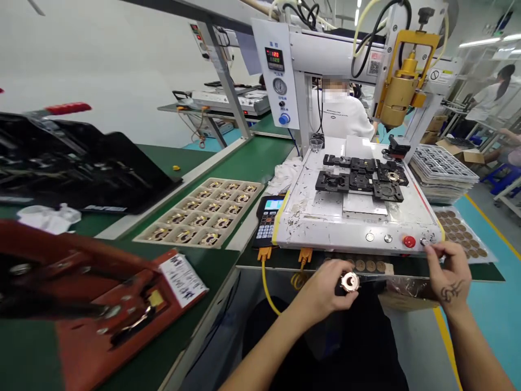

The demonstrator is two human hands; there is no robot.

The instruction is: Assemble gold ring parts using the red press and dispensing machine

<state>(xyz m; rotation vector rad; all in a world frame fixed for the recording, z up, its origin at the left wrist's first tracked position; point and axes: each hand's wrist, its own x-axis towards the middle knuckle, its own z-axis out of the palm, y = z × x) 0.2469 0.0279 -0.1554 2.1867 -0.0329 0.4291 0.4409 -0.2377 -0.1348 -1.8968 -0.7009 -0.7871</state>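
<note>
My left hand (pixel 328 290) is closed, thumb and fingers gripping a small round rose-gold metal part (pixel 350 282) with an opening in its middle. It is held in front of the machine's front edge, above my lap. My right hand (pixel 450 271) is at the machine's front right corner, fingers curled and thumb at a silver push button (pixel 424 242). Beside that button is a red stop button (pixel 409 241). The white bench-top dispensing machine (pixel 309 217) carries black fixtures (pixel 360 179), one holding a round gold part (pixel 393 176). Above them hangs a gold-coloured dispensing head (pixel 396 98).
A cream compartment tray (pixel 140 239) of gold parts lies to the left, near a keypad controller (pixel 266 220). A red hand press (pixel 122 336) stands front left. Brown discs (pixel 459 233) and stacked clear trays (pixel 443 168) sit right. A person in white (pixel 345 114) is behind the machine.
</note>
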